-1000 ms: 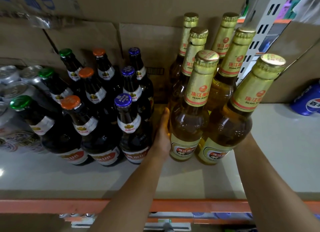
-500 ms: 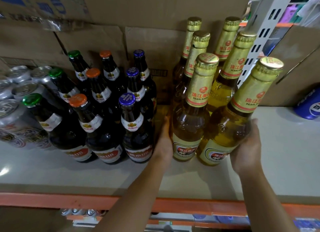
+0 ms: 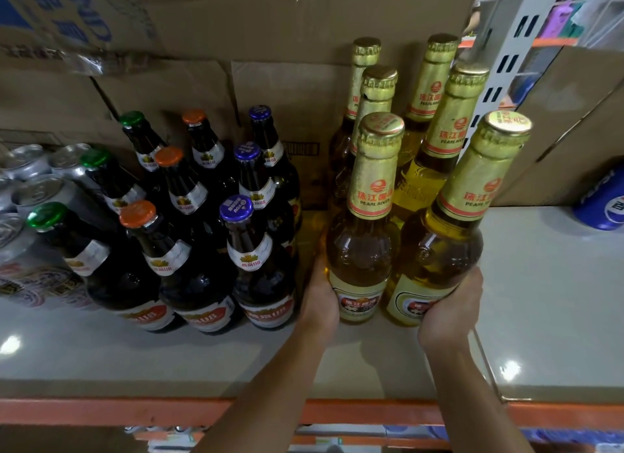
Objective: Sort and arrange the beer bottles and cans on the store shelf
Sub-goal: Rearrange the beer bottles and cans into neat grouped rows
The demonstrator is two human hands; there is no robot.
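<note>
Several gold-foil Pearl River beer bottles stand in two rows on the right of the grey shelf (image 3: 547, 304). My left hand (image 3: 319, 304) lies against the lower left side of the front-left golden bottle (image 3: 364, 250), fingers stretched along the glass. My right hand (image 3: 449, 312) grips the lower right of the front-right golden bottle (image 3: 439, 256), which leans slightly right and touches its neighbour. To the left stand three rows of dark bottles (image 3: 202, 250) with green, orange and purple caps. Silver cans (image 3: 37, 195) sit at the far left.
Cardboard boxes (image 3: 287, 47) form the back wall behind the bottles. A blue Pepsi can (image 3: 604, 202) lies at the far right. A white slotted upright (image 3: 506, 64) rises behind the golden bottles. The shelf has an orange front rail (image 3: 101, 412).
My right hand came out from behind the front-right golden bottle and took hold of its lower side. That bottle moved closer to the front-left one. My left hand stayed beside the front-left bottle.
</note>
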